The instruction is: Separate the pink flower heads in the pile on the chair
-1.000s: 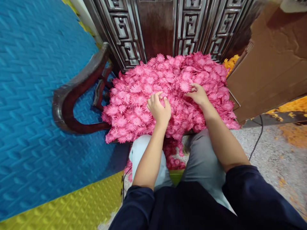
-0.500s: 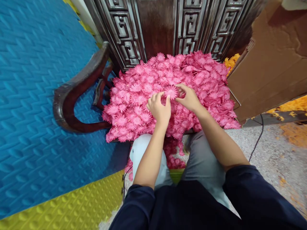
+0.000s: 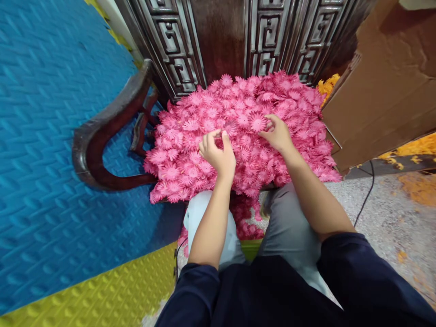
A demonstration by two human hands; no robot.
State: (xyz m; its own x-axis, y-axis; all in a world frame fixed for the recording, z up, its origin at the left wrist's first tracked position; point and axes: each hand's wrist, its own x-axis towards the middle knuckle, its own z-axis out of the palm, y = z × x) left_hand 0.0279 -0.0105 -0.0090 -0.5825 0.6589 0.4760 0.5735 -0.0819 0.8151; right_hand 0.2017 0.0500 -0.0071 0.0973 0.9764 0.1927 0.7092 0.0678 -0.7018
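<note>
Pink daisy-like artificial flowers [image 3: 190,125] lie in a thick heap in front of me. My right hand [image 3: 278,132] pinches one flower [image 3: 258,122] by its edge, between thumb and forefinger, just above the heap. Lower and to the left is my left hand [image 3: 218,152], thumb and forefinger drawn close together. At their tips shows a darker, blurred pink flower [image 3: 230,128], which the hand seems to grip. The two hands are apart, both over the middle of the heap.
The heap rests on a dark wooden seat with a curved armrest [image 3: 98,136] at left and a carved back [image 3: 221,41]. A cardboard sheet [image 3: 384,91] stands at right, with orange flowers [image 3: 420,146] beside it. Blue matting [image 3: 44,181] covers the left side.
My hands have moved apart from the single flower between them. The right hand has gone right with that flower; the left hand has shifted left and slightly down.
</note>
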